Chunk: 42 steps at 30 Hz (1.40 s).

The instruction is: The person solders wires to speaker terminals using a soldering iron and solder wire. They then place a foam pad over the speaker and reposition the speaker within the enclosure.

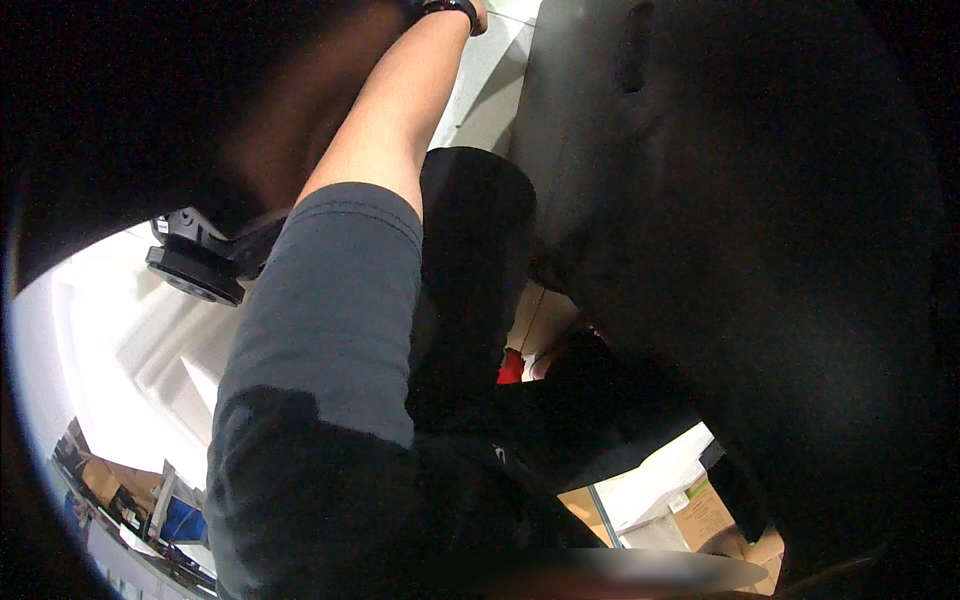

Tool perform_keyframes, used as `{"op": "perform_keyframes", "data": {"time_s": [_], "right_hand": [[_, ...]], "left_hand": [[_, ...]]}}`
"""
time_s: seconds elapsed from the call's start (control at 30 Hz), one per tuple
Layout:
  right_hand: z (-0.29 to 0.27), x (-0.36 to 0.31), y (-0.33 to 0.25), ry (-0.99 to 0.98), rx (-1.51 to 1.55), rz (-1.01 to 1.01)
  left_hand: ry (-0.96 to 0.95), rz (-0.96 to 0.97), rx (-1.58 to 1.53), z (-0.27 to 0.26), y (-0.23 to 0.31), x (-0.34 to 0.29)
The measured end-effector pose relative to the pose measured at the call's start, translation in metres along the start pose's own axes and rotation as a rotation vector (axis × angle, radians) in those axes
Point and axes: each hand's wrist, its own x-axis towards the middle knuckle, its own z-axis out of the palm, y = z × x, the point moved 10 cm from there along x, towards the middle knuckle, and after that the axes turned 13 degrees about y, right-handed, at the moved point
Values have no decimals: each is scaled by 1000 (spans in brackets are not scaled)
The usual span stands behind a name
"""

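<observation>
My left arm, in a short dark grey sleeve [340,300], stretches from the lower left up to the top edge. A black band [452,6] circles its wrist. Only a sliver of my left hand [481,18] shows beside the band. Its fingers are cut off by the frame, so what it touches or holds cannot be seen. Just right of the forearm is a dark-clothed bent knee [480,185]. My right hand is out of view.
A large black surface [740,200], too dark to identify, fills the right side. Pale floor [485,90] shows at the top. A black wheel-like part [195,272] is at left. Cardboard boxes [702,512] lie at lower right, and a small red thing [511,366] shows mid-frame.
</observation>
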Motion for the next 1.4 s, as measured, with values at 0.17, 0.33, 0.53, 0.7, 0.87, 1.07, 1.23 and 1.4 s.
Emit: {"op": "perform_keyframes", "data": {"time_s": [0.17, 0.33, 0.53, 0.7, 0.87, 1.07, 1.23, 1.4], "right_hand": [[8, 4, 5, -22, -8, 6], [13, 9, 3, -38, -25, 1], [20, 14, 7, -51, -46, 11], [24, 19, 12, -69, -55, 15], [28, 24, 17, -72, -55, 9], [36, 32, 18, -70, -44, -16], [36, 36, 19, -36, -6, -49], [28, 30, 29, 40, 73, -114]], "left_hand": [[113, -35, -8, 4, 5, -27], [50, -24, 77, 17, 22, -68], [29, -78, 48, 42, 24, -82], [70, -58, -15, 65, 25, -75], [72, 47, 0, 70, 28, -68], [151, -95, -164, 23, 49, -95], [320, -263, -285, -71, 82, -121], [531, -299, -351, -187, 116, -174]]}}
